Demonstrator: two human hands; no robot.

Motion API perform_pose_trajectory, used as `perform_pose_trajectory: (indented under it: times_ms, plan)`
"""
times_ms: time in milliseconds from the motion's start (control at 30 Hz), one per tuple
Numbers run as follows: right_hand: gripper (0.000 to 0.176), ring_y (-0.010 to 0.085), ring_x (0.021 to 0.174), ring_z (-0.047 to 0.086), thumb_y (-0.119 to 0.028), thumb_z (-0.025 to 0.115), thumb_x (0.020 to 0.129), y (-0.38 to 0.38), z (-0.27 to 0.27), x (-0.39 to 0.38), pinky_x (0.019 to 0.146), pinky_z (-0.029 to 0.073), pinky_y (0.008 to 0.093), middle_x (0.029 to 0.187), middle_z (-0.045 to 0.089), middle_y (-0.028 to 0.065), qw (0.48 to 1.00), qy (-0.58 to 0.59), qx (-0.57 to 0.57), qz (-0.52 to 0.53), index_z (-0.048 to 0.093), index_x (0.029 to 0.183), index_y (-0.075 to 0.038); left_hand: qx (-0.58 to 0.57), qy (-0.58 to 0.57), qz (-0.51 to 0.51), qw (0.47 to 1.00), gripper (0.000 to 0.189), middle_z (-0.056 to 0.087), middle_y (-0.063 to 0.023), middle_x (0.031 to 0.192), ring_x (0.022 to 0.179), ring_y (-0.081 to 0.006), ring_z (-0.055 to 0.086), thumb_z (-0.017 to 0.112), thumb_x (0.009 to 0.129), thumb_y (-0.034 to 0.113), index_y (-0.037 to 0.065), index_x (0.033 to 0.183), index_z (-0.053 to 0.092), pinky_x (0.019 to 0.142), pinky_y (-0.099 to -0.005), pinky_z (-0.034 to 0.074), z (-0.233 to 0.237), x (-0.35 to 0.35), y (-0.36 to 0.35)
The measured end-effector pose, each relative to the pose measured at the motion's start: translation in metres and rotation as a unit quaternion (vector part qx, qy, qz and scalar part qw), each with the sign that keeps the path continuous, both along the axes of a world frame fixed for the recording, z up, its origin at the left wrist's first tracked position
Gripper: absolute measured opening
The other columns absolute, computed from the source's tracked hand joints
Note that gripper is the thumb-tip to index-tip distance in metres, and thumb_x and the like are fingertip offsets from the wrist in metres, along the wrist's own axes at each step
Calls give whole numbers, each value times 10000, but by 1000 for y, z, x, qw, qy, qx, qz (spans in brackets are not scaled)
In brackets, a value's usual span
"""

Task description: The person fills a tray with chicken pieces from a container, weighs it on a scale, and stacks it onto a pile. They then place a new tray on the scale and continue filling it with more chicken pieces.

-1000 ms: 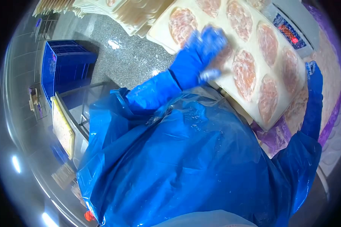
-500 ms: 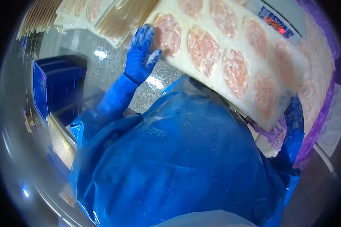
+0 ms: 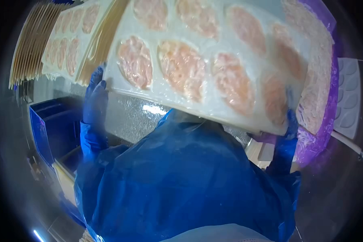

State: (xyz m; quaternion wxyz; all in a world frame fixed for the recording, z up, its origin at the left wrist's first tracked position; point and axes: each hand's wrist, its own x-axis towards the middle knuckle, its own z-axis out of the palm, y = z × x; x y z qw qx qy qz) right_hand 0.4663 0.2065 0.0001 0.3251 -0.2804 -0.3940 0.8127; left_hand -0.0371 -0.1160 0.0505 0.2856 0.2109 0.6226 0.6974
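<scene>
A white moulded tray [image 3: 155, 66] with several leaf-shaped hollows spans the upper middle. Pale pink minced meat [image 3: 181, 66] fills the hollows. At the tray's left edge is my left hand [image 3: 96, 94], in a blue glove, gripping the rim with its fingers partly hidden. My right hand [image 3: 291, 119], also gloved in blue and blurred, holds the lower right corner. The tray hangs in front of my blue apron [image 3: 189, 173], above a wet metal surface [image 3: 127, 111].
On the left, more filled trays [image 3: 64, 40] sit beside a tall row of thin stacked edges [image 3: 36, 44]. A blue bin [image 3: 54, 125] stands below them. Minced meat on purple film [image 3: 330, 92] lies to the right, near a white moulded tray without meat [image 3: 347, 97].
The tray has shifted left and turned more level. My left hand has moved left and down along with it, and my right hand has come left with its corner.
</scene>
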Motion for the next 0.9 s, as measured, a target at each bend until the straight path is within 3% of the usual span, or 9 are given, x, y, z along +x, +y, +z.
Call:
perform_pose_trajectory:
  times_ms: [200,333,433,500,533,567,633,733,900]
  plan:
    - [538,274,1291,499,-174,562,971,186,12,-51,1086,411,420,1427,494,156,971,166,75,154,397,1453,1,31,-110,-50,992,334,606,-153,1240,1181,-302,560,496,985,273,31,1203,570,1055,-434,428,-23,-74,187]
    - [530,316,1308,493,-324,558,988,235,39,-95,1073,431,411,1410,513,156,978,-144,-39,-145,469,1403,-6,7,-185,-18,983,329,597,-155,1228,1164,-321,557,491,987,329,64,1162,578,1047,-458,432,-78,-123,290]
    - [562,301,1328,464,-372,523,997,268,13,-53,1092,396,414,1437,488,146,987,-133,9,-88,443,1423,-13,45,-204,6,978,331,591,-156,1218,1151,-336,555,488,989,372,88,1130,583,1041,-477,434,-91,-140,291]
    - [596,286,1348,434,-421,488,1007,292,-4,-14,1112,361,417,1463,463,137,991,-116,61,-34,418,1443,-20,189,-246,-47,949,272,607,-146,1119,1043,-324,564,467,995,390,140,1014,573,993,-461,445,-74,-129,260]
    - [605,283,1353,427,-433,479,1010,289,-5,-10,1117,352,418,1470,457,134,991,-113,72,-18,411,1448,-22,254,-250,-265,896,297,595,-143,1074,1002,-305,542,459,990,437,155,940,541,962,-449,439,-84,-147,248]
    - [613,279,1358,420,-445,470,1012,285,-4,-6,1122,343,419,1476,451,132,990,-110,84,-2,405,1453,-24,252,-253,-261,897,297,595,-143,1074,1002,-305,542,459,990,437,155,940,541,962,-449,439,-100,-158,246]
    - [669,279,1392,362,-488,425,1019,264,17,-26,1152,288,447,1501,413,147,991,-80,-41,-103,361,1468,3,249,-228,-383,860,337,605,-150,1093,1061,-329,549,455,987,451,137,1002,577,1003,-468,427,-91,-146,257]
    - [691,284,1344,429,-517,383,1024,240,34,-60,1122,326,456,1479,429,171,981,-152,0,-119,345,1480,0,123,-348,-176,912,474,630,-156,1108,1184,-344,545,474,983,443,63,1259,538,1055,-475,418,-72,-101,290]
    - [533,283,1251,497,-323,496,1015,230,8,-68,1012,459,432,1393,491,163,994,-84,-2,-76,406,1441,-16,93,-249,-99,959,409,645,-134,1164,1151,-288,592,513,971,279,14,1280,549,1014,-437,466,-58,-44,288]
